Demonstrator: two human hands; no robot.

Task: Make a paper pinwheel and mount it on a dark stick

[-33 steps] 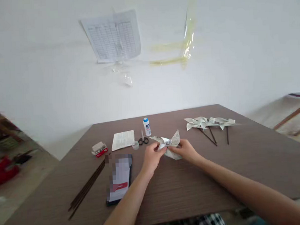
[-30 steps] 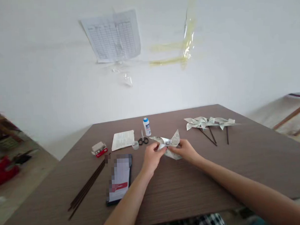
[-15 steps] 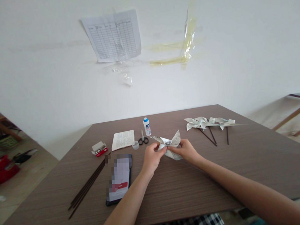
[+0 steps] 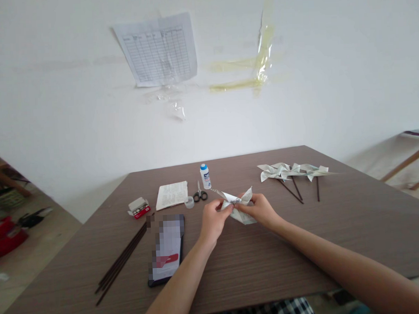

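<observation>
Between my hands, over the middle of the table (image 4: 290,264), is a pinwheel of printed paper (image 4: 242,215) with folded blades. My left hand (image 4: 212,220) is closed on its left side, thumb pressed near the centre. From the right, my right hand (image 4: 262,211) grips it the same way, its thumb meeting the other at the middle. The fingers behind the paper are hidden. Just beyond the paper stand a white glue bottle with a blue cap (image 4: 205,177) and black-handled scissors (image 4: 200,196).
Finished-looking paper pinwheels on dark sticks (image 4: 288,173) lie at the back right. To the left are a paper stack (image 4: 172,195), a small clear cup (image 4: 189,203), a small red-and-white box (image 4: 139,208), several dark sticks (image 4: 121,255) and a phone (image 4: 168,249).
The paper's upright right blade has folded down lower towards the centre. Both hands stay in nearly the same place, still holding the pinwheel.
</observation>
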